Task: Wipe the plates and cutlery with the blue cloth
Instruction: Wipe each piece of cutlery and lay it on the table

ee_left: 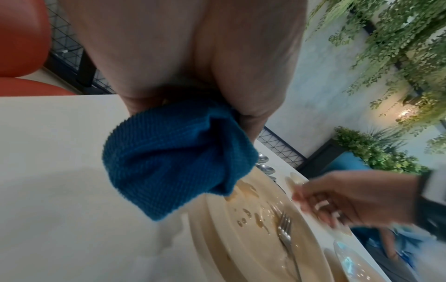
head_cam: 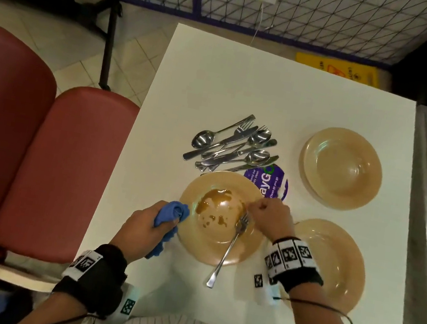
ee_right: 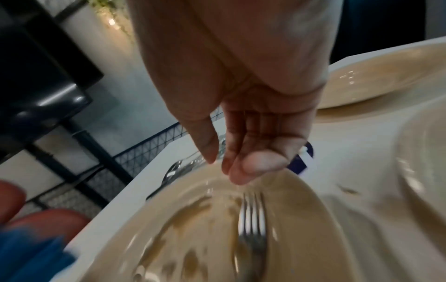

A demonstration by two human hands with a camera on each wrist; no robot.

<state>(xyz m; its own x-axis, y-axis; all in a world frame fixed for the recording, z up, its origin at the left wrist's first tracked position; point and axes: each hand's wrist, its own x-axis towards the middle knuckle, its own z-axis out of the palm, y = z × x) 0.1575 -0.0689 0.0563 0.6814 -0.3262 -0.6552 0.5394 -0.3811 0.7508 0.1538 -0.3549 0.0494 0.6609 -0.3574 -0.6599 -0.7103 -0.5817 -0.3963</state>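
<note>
The wiping has barely begun, by the look of it. The left hand grips the bunched blue cloth at the left rim of the dirty plate, the cloth overhanging the rim but not yet on the brown sauce stains that cover the plate's well. A fork lies across this plate, tines in the well and handle reaching past the near rim onto the white table. The right hand hovers just above the fork's tines with fingers loosely bent downward and nothing in them; the right wrist view shows the palm empty. I judge it is about to lift the fork clear so the plate can be wiped. Two more tan plates wait on the right: the far plate, which may be a stack of two, looks clean, and the near plate is partly hidden by the right forearm. The pile of cutlery, spoons, forks and knives, lies untouched just beyond the dirty plate, beside a purple round sticker. Nearly everything remains to be done.
</note>
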